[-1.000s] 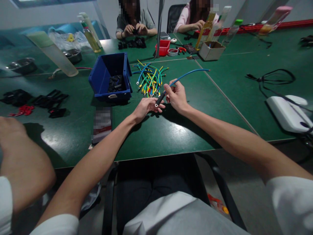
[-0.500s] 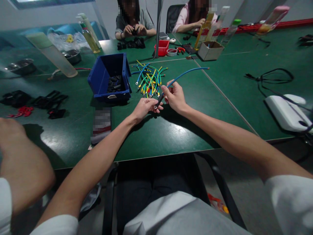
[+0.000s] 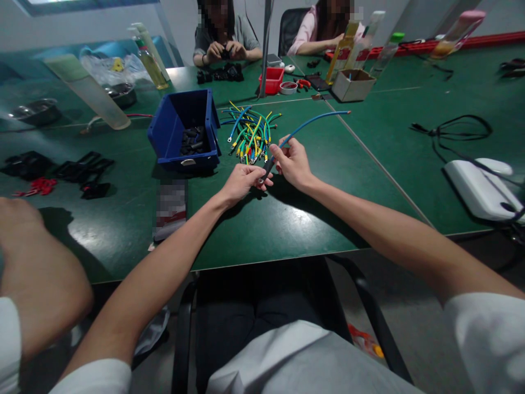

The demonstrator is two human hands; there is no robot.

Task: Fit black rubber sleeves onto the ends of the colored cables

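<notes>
A blue wire [image 3: 309, 120] arcs up and to the right out of my right hand [image 3: 294, 160], whose thumb and fingers are closed on it. Its lower end sits in a black sleeve [image 3: 268, 167], which my left hand [image 3: 244, 183] pinches near the open end. Whether a metal lug is inside the sleeve, I cannot tell. Just beyond both hands lies a pile of short wires [image 3: 252, 131] in blue, green and yellow, several with ring terminals. Left of the pile, a blue bin [image 3: 170, 123] holds black sleeves [image 3: 192, 141].
On the left are black plastic parts [image 3: 84, 169], red pieces [image 3: 39, 187] and someone's bare arm [image 3: 36, 273]. A grey packet [image 3: 170, 210] lies beside my left forearm. Two people sit opposite, near a red box [image 3: 271, 80] and bottles. A white device [image 3: 479, 189] with cables is at right.
The free tip of the blue wire has shifted slightly up and left. Both hands keep nearly the same place and grip.
</notes>
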